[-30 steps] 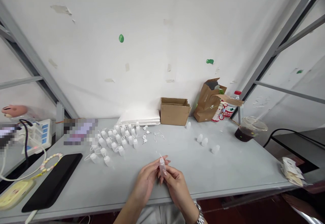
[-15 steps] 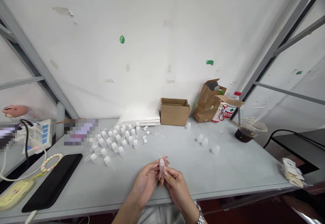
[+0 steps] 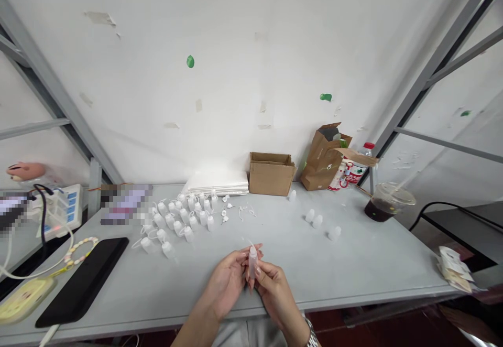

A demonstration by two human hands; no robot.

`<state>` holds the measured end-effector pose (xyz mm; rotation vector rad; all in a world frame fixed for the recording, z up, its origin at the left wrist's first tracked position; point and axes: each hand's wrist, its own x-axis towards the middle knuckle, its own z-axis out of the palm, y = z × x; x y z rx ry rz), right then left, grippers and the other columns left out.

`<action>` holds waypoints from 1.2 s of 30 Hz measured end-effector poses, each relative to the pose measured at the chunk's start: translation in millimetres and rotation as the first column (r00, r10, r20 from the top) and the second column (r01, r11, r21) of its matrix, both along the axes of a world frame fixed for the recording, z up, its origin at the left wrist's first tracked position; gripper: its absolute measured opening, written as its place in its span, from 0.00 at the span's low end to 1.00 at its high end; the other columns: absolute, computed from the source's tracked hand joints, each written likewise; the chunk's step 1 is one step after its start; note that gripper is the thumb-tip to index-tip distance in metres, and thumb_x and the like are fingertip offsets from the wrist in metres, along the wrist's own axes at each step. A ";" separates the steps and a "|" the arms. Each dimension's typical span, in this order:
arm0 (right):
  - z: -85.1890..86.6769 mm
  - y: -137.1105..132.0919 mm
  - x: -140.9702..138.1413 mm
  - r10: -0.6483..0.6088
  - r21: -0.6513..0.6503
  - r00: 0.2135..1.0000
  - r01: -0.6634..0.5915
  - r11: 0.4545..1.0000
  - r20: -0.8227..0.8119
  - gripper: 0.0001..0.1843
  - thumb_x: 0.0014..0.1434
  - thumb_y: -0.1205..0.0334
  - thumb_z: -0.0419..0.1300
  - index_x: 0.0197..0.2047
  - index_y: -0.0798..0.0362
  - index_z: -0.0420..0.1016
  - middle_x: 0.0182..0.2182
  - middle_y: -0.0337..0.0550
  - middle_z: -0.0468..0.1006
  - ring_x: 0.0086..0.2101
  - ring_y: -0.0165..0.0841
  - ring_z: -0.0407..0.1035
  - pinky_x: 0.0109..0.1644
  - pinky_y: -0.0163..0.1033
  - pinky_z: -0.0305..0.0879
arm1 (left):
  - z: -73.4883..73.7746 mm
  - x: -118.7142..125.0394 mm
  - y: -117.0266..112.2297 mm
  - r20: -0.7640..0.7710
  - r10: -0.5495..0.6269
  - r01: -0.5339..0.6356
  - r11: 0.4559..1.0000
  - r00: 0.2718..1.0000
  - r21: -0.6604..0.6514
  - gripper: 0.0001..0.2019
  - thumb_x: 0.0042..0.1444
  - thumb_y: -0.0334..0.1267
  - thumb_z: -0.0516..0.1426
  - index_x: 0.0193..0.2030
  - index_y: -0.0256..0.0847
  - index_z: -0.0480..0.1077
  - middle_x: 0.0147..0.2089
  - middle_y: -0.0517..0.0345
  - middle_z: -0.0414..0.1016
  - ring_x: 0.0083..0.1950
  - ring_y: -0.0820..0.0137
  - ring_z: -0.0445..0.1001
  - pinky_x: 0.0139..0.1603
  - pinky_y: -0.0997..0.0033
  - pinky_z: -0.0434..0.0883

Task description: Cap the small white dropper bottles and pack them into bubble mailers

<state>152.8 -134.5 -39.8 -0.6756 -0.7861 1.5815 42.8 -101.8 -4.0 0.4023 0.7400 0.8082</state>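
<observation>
Both my hands are raised above the table's front edge, holding a small translucent plastic dropper bottle (image 3: 252,263) upright between them. My left hand (image 3: 228,282) grips it from the left with curled fingers, and my right hand (image 3: 275,290) pinches its lower part. A thin white strap curves up from its top. Several similar white bottles (image 3: 176,222) stand in a cluster to the left on the grey table (image 3: 346,263), with small white nozzle caps (image 3: 223,216) scattered beside them.
Three white bottles (image 3: 317,221) stand to the right. At the back are a stack of white sheets (image 3: 216,183), a cardboard box (image 3: 271,174) and a brown paper bag (image 3: 322,161). A black phone (image 3: 82,279), power strip (image 3: 63,210) and lidded drink cup (image 3: 387,203) sit nearby.
The bottle has turned slightly in my fingers, its top leaning a little less to the left. My hands stay in about the same place, and the view has drifted slightly.
</observation>
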 end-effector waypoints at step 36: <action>11.4 144.7 -20.9 -0.563 0.496 0.066 -0.565 0.659 0.824 0.09 0.59 0.74 0.53 0.40 0.58 0.73 0.36 0.50 0.73 0.41 0.38 0.65 0.47 0.44 0.61 | -21.3 -45.3 -15.3 -0.327 0.478 -0.299 0.830 0.815 0.471 0.22 0.36 0.45 0.67 0.39 0.37 0.75 0.36 0.53 0.77 0.41 0.62 0.75 0.40 0.65 0.76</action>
